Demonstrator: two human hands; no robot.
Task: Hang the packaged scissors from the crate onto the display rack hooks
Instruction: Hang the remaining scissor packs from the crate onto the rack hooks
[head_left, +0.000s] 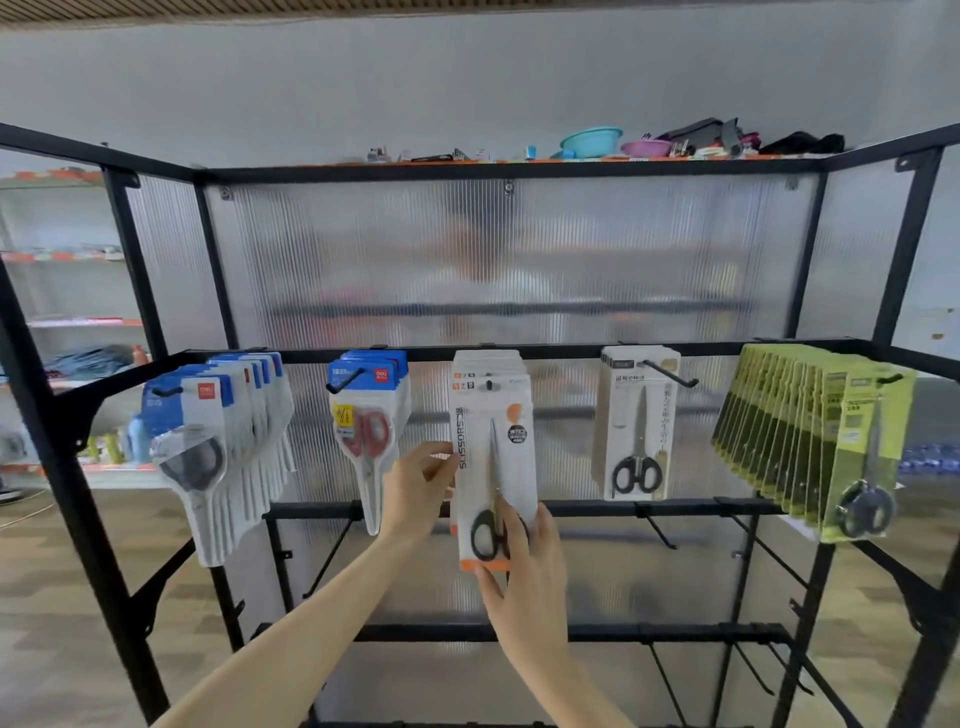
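Observation:
A white and orange scissors pack (491, 457) with black handles hangs at the front of a small stack on the middle hook (489, 385) of the black display rack (571, 351). My left hand (418, 488) pinches the pack's left edge at mid-height. My right hand (519, 561) grips its bottom end, thumb over the black handles. The crate is out of view.
Other hooks on the same bar carry blue-carded scissors (218, 447), red-handled scissors (369, 421), a beige pack (636, 421) and a long row of green packs (821, 441). Bare hooks (657, 527) jut out from the lower bars. Bowls and clutter sit on the top shelf.

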